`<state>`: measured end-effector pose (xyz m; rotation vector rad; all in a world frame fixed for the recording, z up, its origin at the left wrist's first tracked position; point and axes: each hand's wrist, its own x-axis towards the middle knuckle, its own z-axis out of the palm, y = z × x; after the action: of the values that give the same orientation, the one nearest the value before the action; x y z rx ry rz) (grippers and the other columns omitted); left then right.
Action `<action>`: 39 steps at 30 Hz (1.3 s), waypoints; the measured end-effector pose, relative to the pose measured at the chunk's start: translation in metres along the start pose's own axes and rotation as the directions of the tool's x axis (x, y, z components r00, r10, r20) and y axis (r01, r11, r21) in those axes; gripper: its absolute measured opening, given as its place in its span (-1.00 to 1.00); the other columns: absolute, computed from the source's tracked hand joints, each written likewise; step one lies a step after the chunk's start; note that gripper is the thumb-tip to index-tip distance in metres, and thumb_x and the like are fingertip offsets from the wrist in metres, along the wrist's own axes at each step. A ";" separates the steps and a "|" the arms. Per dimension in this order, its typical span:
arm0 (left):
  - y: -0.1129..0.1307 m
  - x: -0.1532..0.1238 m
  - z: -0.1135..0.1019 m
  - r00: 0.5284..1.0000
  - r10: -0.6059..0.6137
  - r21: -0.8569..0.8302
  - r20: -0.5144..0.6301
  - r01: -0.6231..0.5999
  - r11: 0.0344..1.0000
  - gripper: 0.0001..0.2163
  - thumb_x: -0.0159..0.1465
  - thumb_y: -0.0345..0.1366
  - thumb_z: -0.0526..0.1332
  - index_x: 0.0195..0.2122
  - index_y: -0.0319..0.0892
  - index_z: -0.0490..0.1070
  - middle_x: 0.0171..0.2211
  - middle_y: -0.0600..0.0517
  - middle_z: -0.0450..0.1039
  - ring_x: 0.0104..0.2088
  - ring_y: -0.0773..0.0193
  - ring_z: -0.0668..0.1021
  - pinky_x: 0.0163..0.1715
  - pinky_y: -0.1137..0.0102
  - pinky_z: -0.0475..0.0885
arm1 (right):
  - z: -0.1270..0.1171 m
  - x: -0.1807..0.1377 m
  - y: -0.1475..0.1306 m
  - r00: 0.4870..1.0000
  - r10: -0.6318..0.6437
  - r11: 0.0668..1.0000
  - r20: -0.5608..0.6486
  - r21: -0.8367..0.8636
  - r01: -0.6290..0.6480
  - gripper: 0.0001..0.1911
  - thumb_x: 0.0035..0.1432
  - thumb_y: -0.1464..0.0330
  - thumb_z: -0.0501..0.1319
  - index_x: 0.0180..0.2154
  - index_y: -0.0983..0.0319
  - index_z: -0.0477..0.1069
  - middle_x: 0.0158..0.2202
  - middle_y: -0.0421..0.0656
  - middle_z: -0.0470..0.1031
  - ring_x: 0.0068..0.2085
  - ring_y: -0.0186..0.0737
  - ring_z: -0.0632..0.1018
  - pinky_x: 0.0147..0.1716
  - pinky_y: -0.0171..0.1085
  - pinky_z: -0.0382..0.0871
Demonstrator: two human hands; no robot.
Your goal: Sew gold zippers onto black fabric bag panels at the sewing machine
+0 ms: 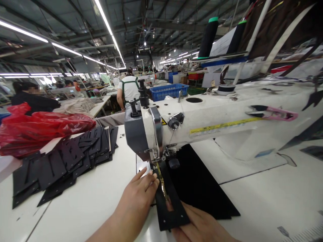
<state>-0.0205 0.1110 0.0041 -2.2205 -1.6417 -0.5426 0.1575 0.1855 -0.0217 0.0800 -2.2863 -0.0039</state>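
Observation:
A black panel with a long slot lies under the presser foot of a white sewing machine. Along the slot runs a gold-toothed zipper with a gold pull. My left hand is at the panel's left edge close to the needle, fingertips pressed together against it; the thumb's underside is hidden. On the right, my right hand holds the near end from below, and a fingertip shows through the slot. Its other fingers are mostly covered by the panel. A larger black sheet lies to the right.
Slotted black panels are piled on the table at left, before a red plastic bag. Pink-handled thread snips rest on the machine arm, below thread cones. Behind stand a blue crate and people at work.

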 end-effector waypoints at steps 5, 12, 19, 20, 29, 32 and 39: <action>-0.008 0.004 0.001 0.999 0.019 0.015 -0.035 -0.018 1.000 -0.75 0.30 -0.48 -0.08 -0.15 -0.30 0.36 -0.28 -0.12 0.46 -0.19 0.19 0.53 -0.01 0.15 0.40 | 0.007 0.006 0.005 1.000 0.020 0.999 -0.023 0.035 -0.019 -0.61 0.20 0.56 -0.10 -0.38 0.38 0.50 -0.32 0.05 0.56 -0.28 -0.13 0.58 -0.18 -0.30 0.48; -0.012 0.006 0.009 0.995 -0.093 -0.029 -0.032 0.092 0.995 -0.81 0.30 -0.44 -0.03 -0.19 -0.23 0.35 -0.26 -0.11 0.41 -0.19 0.16 0.49 -0.15 0.23 0.48 | 0.018 0.011 0.011 0.998 0.023 0.999 -0.058 0.036 -0.021 -0.65 0.19 0.57 -0.08 -0.32 0.41 0.49 -0.33 0.03 0.56 -0.26 -0.14 0.56 -0.17 -0.29 0.47; -0.004 0.003 0.002 0.978 -0.169 -0.039 0.125 0.175 0.984 -0.71 0.10 -0.55 0.06 -0.13 -0.26 0.33 -0.19 -0.14 0.39 -0.06 0.07 0.43 0.02 0.13 0.35 | 0.008 0.018 0.013 0.998 0.055 0.991 0.001 0.123 -0.054 -0.70 0.19 0.54 -0.05 -0.33 0.36 0.45 -0.37 -0.05 0.54 -0.30 -0.19 0.54 -0.25 -0.30 0.48; -0.001 0.003 0.000 0.970 -0.193 -0.048 0.150 0.202 0.978 -0.69 0.08 -0.55 0.07 -0.13 -0.27 0.34 -0.17 -0.14 0.39 -0.05 0.06 0.42 0.04 0.12 0.33 | 0.005 0.020 0.014 0.996 0.078 0.986 0.044 0.146 -0.084 -0.72 0.19 0.52 -0.04 -0.30 0.36 0.44 -0.37 -0.05 0.52 -0.30 -0.18 0.52 -0.26 -0.27 0.48; 0.011 -0.001 -0.005 0.951 -0.299 -0.089 0.085 0.306 0.948 -0.72 0.23 -0.45 0.04 -0.03 -0.21 0.31 -0.04 -0.15 0.35 0.00 0.09 0.38 0.06 0.03 0.26 | 0.005 0.046 0.038 0.844 0.370 0.898 0.389 0.082 -0.432 -0.80 0.01 0.54 0.15 -0.27 0.24 0.37 -0.21 -0.09 0.42 -0.17 -0.13 0.43 -0.15 -0.16 0.33; 0.010 -0.005 0.001 0.953 -0.294 -0.069 0.075 0.299 0.952 -0.65 0.11 -0.48 0.10 -0.05 -0.26 0.31 -0.08 -0.16 0.36 -0.02 0.08 0.39 0.07 0.04 0.23 | 0.007 0.053 0.047 0.825 0.341 0.898 0.450 0.105 -0.428 -0.80 0.04 0.56 0.08 -0.26 0.26 0.35 -0.24 -0.08 0.42 -0.21 -0.15 0.44 -0.22 -0.22 0.33; 0.007 -0.010 0.021 0.982 -0.131 0.019 -0.134 0.134 0.991 -0.88 0.20 -0.44 0.10 -0.27 -0.18 0.38 -0.37 0.00 0.37 -0.34 0.22 0.43 -0.20 0.21 0.38 | 0.021 0.051 0.062 0.847 0.330 0.892 0.416 0.156 -0.424 -0.83 0.07 0.54 0.04 -0.34 0.27 0.37 -0.34 -0.09 0.47 -0.32 -0.21 0.47 -0.33 -0.30 0.33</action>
<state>-0.0141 0.1102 -0.0198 -2.0188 -1.7250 -0.6817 0.1043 0.2434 0.0045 -0.2753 -2.6436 0.5125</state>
